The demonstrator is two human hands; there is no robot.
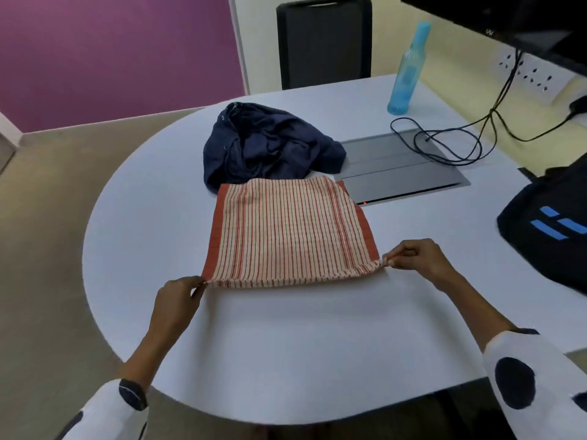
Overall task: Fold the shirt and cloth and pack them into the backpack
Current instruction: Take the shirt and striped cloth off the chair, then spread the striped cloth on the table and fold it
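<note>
A red-and-cream striped cloth (290,230) lies flat and doubled over on the white table (286,344). My left hand (178,296) pinches its near left corner. My right hand (416,254) pinches its near right corner, and the near edge is stretched between them. Just behind the cloth lies a crumpled navy shirt (263,147), touching the cloth's far edge. The dark backpack (549,223) with blue stripes sits at the table's right edge, partly cut off by the frame.
A blue water bottle (405,74) stands at the back right. A grey cable hatch (397,168) with a looped black cable (444,144) lies right of the shirt. A black chair (324,39) stands behind the table. A monitor hangs at top right.
</note>
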